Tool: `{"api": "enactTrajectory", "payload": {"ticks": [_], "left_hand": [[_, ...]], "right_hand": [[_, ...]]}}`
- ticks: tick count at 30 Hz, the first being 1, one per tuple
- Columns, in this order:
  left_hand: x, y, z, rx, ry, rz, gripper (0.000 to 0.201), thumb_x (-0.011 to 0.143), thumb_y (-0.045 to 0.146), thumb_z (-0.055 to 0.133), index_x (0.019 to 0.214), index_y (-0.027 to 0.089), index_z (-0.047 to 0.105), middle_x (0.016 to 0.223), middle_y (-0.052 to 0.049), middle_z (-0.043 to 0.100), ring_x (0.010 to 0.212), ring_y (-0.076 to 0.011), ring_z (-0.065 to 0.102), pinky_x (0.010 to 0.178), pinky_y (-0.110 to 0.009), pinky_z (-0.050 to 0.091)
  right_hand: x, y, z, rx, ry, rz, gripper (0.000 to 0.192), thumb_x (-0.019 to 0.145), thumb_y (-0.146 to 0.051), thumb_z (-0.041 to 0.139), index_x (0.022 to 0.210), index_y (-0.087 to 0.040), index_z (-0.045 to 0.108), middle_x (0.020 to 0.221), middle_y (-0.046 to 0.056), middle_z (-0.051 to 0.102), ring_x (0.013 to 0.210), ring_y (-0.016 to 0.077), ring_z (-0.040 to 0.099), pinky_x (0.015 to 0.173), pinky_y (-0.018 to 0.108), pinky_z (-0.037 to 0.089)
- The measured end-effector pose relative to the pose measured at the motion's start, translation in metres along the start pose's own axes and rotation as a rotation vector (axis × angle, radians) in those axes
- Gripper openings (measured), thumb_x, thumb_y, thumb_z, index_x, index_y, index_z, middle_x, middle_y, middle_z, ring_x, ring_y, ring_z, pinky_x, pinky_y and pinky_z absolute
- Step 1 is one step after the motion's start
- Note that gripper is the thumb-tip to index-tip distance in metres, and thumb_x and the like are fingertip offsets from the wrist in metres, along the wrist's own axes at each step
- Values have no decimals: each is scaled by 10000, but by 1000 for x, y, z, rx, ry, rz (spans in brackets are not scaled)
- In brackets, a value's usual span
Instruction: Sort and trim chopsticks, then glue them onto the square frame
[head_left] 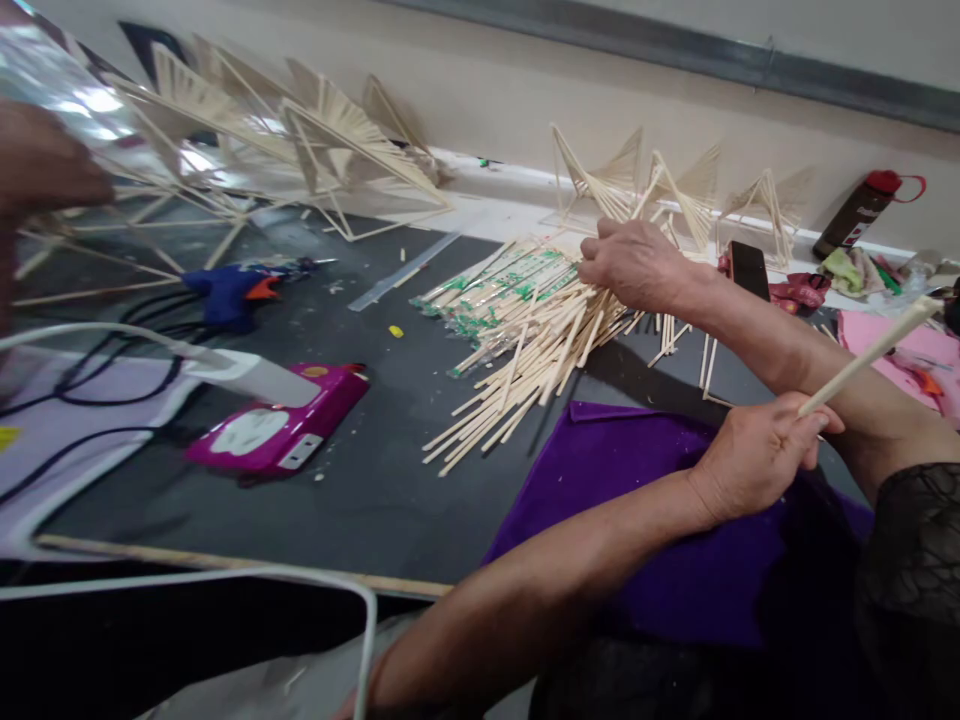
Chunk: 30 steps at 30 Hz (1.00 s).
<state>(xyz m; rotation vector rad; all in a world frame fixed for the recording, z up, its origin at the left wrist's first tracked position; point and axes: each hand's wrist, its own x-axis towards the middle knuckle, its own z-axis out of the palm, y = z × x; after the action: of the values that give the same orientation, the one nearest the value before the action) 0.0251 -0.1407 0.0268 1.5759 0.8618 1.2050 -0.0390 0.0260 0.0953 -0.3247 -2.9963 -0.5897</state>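
My left hand [765, 455] is closed around a pale wooden stick [874, 352], which points up to the right, over the purple cloth [600, 480]. Farther forward, my right hand [637, 265] bends its fingers down onto the upper end of a loose pile of wooden sticks [517, 395]. Its fingertips are partly hidden, so what they pinch does not show. Beside the pile lie clear plastic packets of sticks [502, 285] with green print. My right forearm passes beyond my left hand.
Stick frames [330, 130] stand along the wall, with smaller ones [600, 175] farther right. At left are a blue glue gun [229, 290], a magenta power box [285, 425], cables and another person's hand [49, 160]. A phone [748, 268] and bottle [855, 220] are at right.
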Motion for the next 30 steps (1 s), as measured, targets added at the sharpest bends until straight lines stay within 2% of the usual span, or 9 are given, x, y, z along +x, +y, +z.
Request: {"api": "enactTrajectory", "payload": {"ticks": [3, 7, 11, 15, 17, 21, 26, 30], "left_hand": [[0, -2, 0, -7, 5, 3, 349, 1005, 331, 396, 1064, 160, 695, 649, 20, 585, 646, -115, 575, 751, -249, 513], [0, -6, 1, 0, 8, 20, 368, 1000, 343, 393, 982, 144, 701, 635, 17, 571, 635, -114, 569, 746, -250, 505], [-2, -7, 2, -22, -6, 25, 329, 994, 334, 406, 985, 147, 677, 613, 34, 531, 593, -103, 527, 704, -243, 485], [-2, -7, 2, -18, -16, 15, 307, 992, 329, 407, 992, 162, 665, 603, 44, 517, 579, -98, 510, 696, -241, 472], [-1, -8, 2, -15, -13, 8, 307, 992, 328, 403, 979, 163, 662, 602, 44, 515, 575, -97, 505, 694, -241, 467], [-1, -9, 2, -17, -18, -14, 300, 988, 335, 406, 970, 168, 654, 613, 40, 522, 573, -99, 500, 677, -242, 455], [-2, -12, 3, -25, -29, -2, 298, 982, 345, 415, 979, 162, 650, 610, 39, 525, 571, -102, 500, 660, -243, 445], [-2, -14, 3, -25, -26, 15, 303, 981, 344, 411, 993, 155, 649, 605, 36, 533, 556, -102, 492, 642, -245, 441]], "right_hand": [[1, -12, 7, -57, -111, -11, 243, 961, -111, 463, 864, -138, 684, 948, 109, 666, 1029, 268, 552, 739, 352, 432], [-5, -26, 22, -60, -159, -40, 257, 981, -125, 443, 947, -149, 696, 1080, 128, 669, 1022, 259, 551, 727, 356, 420], [-13, -30, 30, -53, -33, 17, 294, 1012, -145, 370, 1144, -149, 633, 1204, 158, 622, 1042, 270, 541, 745, 374, 416], [-22, -26, 24, -103, 124, 110, 350, 1002, -104, 307, 1247, -135, 555, 1277, 182, 581, 1082, 290, 518, 760, 386, 400], [-28, -23, 21, -90, 119, 161, 354, 985, -84, 316, 1234, -137, 561, 1255, 183, 587, 1020, 276, 547, 701, 365, 393], [-49, -17, 25, -48, -16, 206, 322, 971, -85, 354, 1158, -128, 612, 1154, 161, 629, 805, 212, 585, 585, 325, 338], [-81, -24, 39, -34, -58, 97, 339, 1002, -97, 324, 1046, -124, 659, 1035, 142, 658, 786, 185, 564, 601, 316, 317], [-96, -39, 46, 51, -78, 32, 280, 982, -82, 381, 976, -112, 659, 956, 135, 647, 800, 179, 531, 624, 318, 318]]}}
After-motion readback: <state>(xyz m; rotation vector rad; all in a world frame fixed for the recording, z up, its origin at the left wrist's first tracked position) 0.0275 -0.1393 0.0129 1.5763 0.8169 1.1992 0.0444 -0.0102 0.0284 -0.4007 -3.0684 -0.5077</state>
